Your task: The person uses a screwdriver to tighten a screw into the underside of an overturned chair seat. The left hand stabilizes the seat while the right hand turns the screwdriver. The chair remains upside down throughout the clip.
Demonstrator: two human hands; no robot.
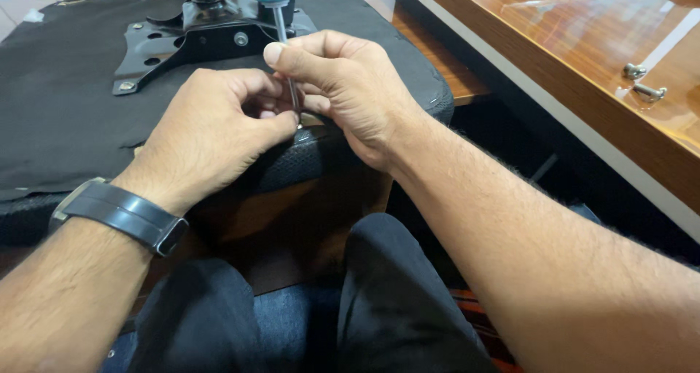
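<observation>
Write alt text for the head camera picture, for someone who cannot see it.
Two bare hands steady a screwdriver with a teal handle, tip down at the near edge of an upturned black chair seat: the right hand grips the shaft, the left hand pinches near the tip. Two loose bolts lie on a glossy wooden table to the right.

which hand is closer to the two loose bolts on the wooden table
Right. The right hand grips the screwdriver on the side toward the bolts; the left hand sits farther away, on the other side of the shaft.

Head-worn view, steeply down, close.
</observation>
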